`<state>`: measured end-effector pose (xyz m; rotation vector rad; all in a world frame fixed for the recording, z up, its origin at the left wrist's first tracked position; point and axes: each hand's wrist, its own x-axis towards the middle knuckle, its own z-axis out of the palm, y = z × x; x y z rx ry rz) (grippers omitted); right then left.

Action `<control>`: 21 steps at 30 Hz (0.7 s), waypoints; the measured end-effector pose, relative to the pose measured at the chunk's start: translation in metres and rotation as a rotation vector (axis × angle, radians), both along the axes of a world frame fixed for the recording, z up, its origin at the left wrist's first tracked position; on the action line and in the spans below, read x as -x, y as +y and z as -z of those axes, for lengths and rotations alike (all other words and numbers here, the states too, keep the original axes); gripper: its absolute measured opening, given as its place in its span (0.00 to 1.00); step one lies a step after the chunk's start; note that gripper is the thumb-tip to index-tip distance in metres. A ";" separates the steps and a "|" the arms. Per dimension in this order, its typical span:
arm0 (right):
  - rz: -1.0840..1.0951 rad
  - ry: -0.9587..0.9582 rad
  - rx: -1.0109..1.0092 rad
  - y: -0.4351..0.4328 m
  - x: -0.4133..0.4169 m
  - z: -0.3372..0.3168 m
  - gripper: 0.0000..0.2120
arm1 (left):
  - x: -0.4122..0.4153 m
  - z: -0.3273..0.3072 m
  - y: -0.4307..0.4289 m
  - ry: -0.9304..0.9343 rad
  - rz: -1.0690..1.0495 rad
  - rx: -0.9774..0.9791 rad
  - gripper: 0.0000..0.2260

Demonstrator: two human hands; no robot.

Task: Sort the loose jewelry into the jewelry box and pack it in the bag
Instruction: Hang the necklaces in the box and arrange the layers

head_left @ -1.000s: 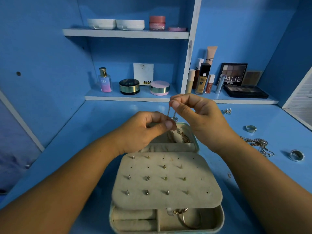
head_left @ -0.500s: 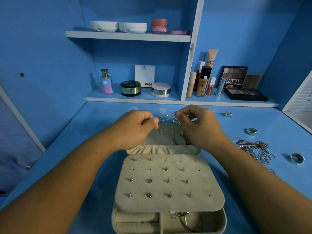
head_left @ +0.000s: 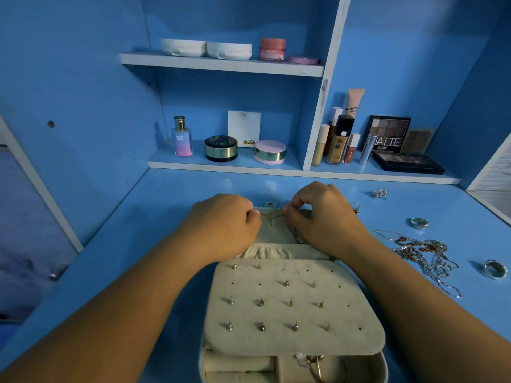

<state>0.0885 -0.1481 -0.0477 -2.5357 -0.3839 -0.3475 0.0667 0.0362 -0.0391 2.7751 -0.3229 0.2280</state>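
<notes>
At frame centre, my left hand (head_left: pixel 224 225) and right hand (head_left: pixel 323 217) each pinch a thin silver chain (head_left: pixel 272 215) above the open beige fabric jewelry box (head_left: pixel 276 234).

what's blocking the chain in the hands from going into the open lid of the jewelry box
Nothing visible. The left hand and right hand pinch the chain right over the lid; the earring panel lies nearer the person, off that path.

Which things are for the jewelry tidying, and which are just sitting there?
For the job: jewelry box, thin chain pinched by left hand and right hand, tangled chains, two rings, loose earrings.
Just sitting: perfume bottle, eyeshadow palette, pink jar, foundation bottle.
</notes>
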 end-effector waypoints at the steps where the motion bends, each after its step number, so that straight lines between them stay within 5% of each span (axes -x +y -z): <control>1: -0.004 -0.010 0.015 0.000 0.000 0.000 0.07 | -0.001 0.001 0.000 -0.004 -0.001 0.002 0.19; 21: 0.032 0.014 -0.001 0.004 -0.007 -0.001 0.08 | -0.001 0.001 -0.005 -0.103 -0.099 -0.135 0.18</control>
